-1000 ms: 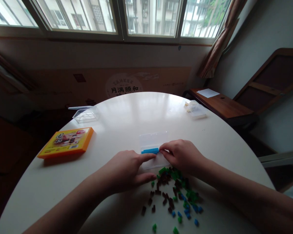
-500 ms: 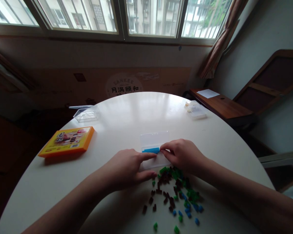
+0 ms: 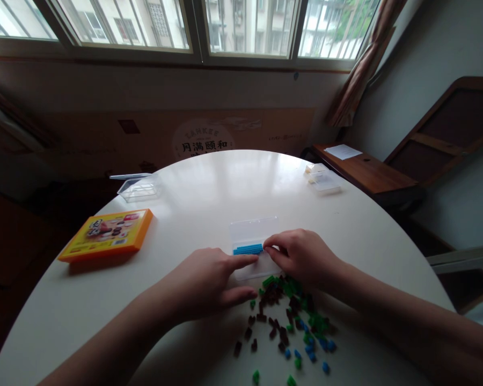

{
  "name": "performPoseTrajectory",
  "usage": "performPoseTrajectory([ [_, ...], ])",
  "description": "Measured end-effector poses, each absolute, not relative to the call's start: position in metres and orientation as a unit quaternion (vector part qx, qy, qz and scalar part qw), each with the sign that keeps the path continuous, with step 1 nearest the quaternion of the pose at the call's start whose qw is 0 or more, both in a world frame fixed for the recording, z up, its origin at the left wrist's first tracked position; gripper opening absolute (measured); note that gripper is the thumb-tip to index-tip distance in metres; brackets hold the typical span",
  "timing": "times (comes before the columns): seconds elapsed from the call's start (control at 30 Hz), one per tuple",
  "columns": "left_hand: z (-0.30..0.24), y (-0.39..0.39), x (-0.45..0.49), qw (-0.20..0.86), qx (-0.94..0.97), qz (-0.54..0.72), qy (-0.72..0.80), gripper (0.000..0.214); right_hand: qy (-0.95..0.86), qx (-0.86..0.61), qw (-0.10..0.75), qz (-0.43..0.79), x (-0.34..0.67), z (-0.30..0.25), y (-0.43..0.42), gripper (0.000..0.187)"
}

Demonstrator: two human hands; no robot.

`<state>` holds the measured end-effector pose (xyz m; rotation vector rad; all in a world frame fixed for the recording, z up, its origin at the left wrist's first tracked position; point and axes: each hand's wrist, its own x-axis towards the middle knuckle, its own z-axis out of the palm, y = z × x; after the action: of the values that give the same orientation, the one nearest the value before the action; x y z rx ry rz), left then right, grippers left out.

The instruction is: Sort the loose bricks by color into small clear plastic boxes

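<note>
A row of thin bright blue toy block strips [image 3: 248, 249] lies in an open clear plastic case [image 3: 254, 229] in front of me. My left hand [image 3: 209, 279] has its index finger stretched along the near edge of the strips, with the thumb spread well apart below. At the right end of the strips, my right hand [image 3: 304, 257] has thumb and index finger pinched together. Its other fingers are curled and partly hidden. Loose small building blocks [image 3: 284, 335] in brown, green and blue lie scattered on the table nearer to me, some close under my right wrist.
An orange and yellow box [image 3: 107, 233] lies on the white round table [image 3: 209, 193] at the left. Behind it is a clear plastic container [image 3: 137, 190] near the edge. Another clear case [image 3: 324, 179] is at the far right. Beyond stands a wooden desk [image 3: 370, 174] with paper.
The view has shifted slightly. Both hands stay almost in the same place at the blue strips, and the loose blocks have not visibly moved.
</note>
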<state>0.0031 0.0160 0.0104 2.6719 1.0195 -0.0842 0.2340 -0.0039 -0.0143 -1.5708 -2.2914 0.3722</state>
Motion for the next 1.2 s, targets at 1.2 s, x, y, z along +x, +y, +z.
performPoseTrajectory([
  [1.2, -0.004, 0.029, 0.000, 0.129, 0.888, 0.304, 0.321, 0.041, -0.922, -0.260, -0.032, 0.285, 0.265, 0.040, -0.043, 0.023],
])
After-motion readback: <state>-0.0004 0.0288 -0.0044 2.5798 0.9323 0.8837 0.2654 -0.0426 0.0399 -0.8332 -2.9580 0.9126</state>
